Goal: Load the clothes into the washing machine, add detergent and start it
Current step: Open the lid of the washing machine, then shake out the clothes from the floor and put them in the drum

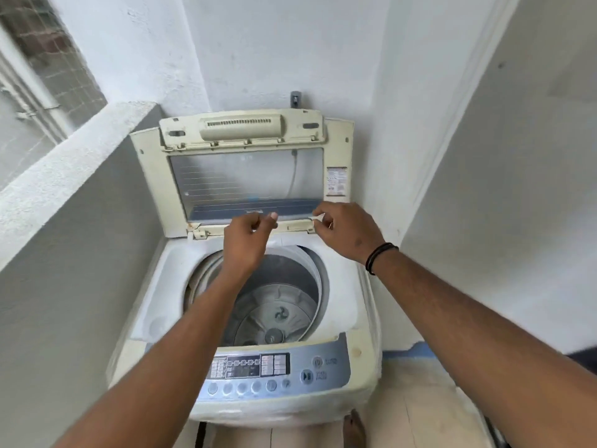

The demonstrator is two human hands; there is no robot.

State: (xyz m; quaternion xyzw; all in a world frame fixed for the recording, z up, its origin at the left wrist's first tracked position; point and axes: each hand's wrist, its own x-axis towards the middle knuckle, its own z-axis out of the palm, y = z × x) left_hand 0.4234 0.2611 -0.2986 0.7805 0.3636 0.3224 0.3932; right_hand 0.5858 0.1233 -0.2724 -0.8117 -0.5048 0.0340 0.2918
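- Cream plastic, yellowed with age, makes up the top-loading washing machine (284,396) that stands in front of you, tucked into a narrow white-walled corner.
- Its lid (245,176) is folded up and stands upright at the back, the clear window panel facing you.
- Your left hand (247,237) reaches over the tub to the lower edge of the raised lid, fingers curled; whether they actually hold anything you cannot tell, because the hand is blurred.
- Your right hand (344,229) is at the lid's lower right corner, thumb and forefinger pinching a small pale tab or clip there; a dark band (379,257) circles that wrist.
- Below your forearms the drum (284,305) is open to view, with the grey pulsator at its bottom and no clothes visible inside.
- Nearest you, the blue-grey control panel (274,371) runs across the front, with a display, a row of round buttons and a play-pause button on the right.
- On your left a grey ledge (64,176) runs beside the machine under a meshed window.
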